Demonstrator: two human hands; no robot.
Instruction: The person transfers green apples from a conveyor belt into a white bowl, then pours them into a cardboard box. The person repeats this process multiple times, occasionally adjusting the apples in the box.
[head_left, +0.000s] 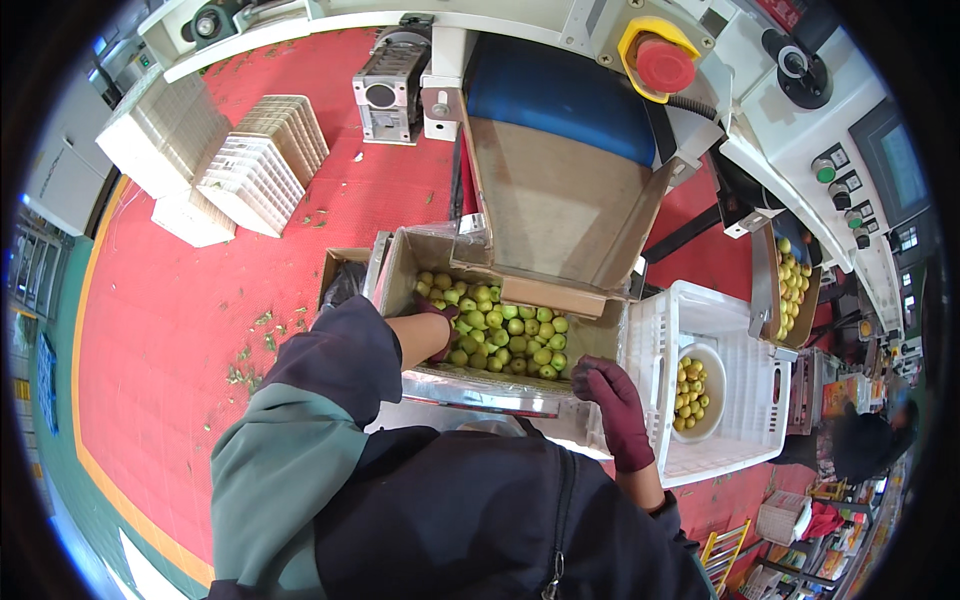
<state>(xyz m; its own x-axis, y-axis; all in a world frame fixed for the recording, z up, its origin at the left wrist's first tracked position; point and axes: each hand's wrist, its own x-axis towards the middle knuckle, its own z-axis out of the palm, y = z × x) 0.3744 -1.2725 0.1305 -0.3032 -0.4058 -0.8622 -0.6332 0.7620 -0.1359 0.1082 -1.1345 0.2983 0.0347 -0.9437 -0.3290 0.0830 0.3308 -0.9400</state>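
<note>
A cardboard box (596, 337) with a plastic liner holds many round yellow-green fruits (495, 322). Inside its left part is my left hand (442, 322), in a dark red glove, among the fruits; its fingers are partly hidden, and whether it grips one is unclear. My right hand (613, 397), gloved alike, is at the box's near right edge with its fingers curled; what may lie within them cannot be seen. Above the box's far side, a cardboard-lined chute (562, 202) slopes down from a blue conveyor belt (559, 90).
Right of the box, a white plastic crate (750, 382) contains a round bowl (716, 390) of fruits. A red emergency stop button (665, 66) sits on the machine frame. White crates (255, 187) stand on the red floor at left. Another person (870, 446) is at far right.
</note>
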